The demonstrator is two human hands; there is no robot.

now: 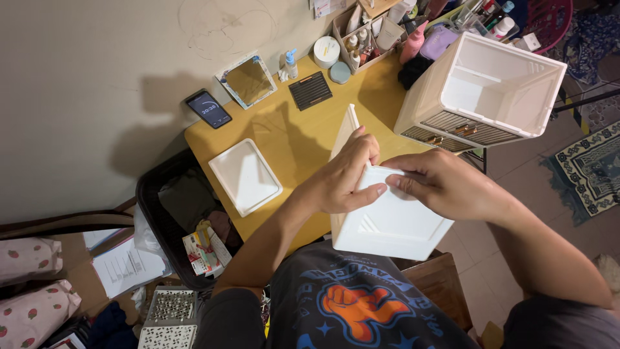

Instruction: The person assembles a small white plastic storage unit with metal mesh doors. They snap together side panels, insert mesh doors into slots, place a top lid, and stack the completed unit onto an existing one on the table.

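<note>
My left hand [345, 174] and my right hand [439, 184] both grip the top edge of a white plastic panel piece [394, 226], held over the near edge of the yellow-brown table [284, 139]. A second white panel [345, 129] stands on edge behind my left hand; whether it is joined to the first is hidden. A flat white lid-like panel [244, 176] lies on the table to the left. A cream plastic cabinet shell [481, 94] with an open side stands at the table's right end.
A phone [208, 108], a small mirror [247, 81], a dark slatted piece [310, 90] and several bottles and tubes [381, 32] sit along the wall. A black bin [177, 220] stands left of the table. Perforated white parts [169, 317] lie on the floor.
</note>
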